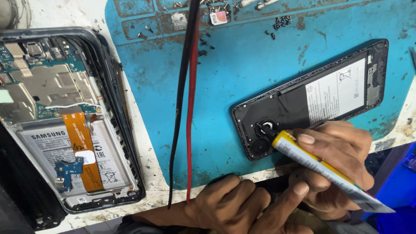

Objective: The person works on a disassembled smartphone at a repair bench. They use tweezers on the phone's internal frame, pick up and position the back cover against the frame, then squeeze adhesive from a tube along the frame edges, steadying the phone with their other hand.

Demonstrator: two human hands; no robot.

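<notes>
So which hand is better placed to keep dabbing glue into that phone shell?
The right hand: it holds the glue tube, nozzle at the phone frame. The left hand rests empty.

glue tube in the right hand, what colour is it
Mostly yellow tube with a white tail end, held in the right hand; head view.

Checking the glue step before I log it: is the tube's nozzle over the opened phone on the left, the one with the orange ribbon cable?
No. The right hand holds the yellow and white tube with its nozzle at the black back cover on the blue mat.
</notes>
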